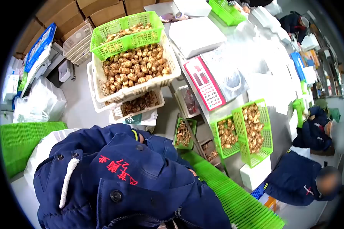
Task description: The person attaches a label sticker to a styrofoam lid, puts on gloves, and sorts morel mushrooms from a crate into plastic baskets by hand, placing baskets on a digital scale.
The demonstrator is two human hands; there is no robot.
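Observation:
My arms, in navy jacket sleeves, are drawn in across my body. Of my left hand, only a little skin shows beyond a yellow-trimmed cuff. A sliver of skin at the other sleeve's edge seems to be my right hand. Fingers are hidden on both, and nothing held is visible. Ahead, a white crate is heaped with knobbly brown-and-cream pieces, their kind unclear. A green basket with more of them rests on its far end. At the right, two green baskets hold similar pieces.
A scale with a red keypad panel and a white foam box are on the metal table. Green baskets are stacked left and right of me. A green basket sits low between. Co-workers are at the right.

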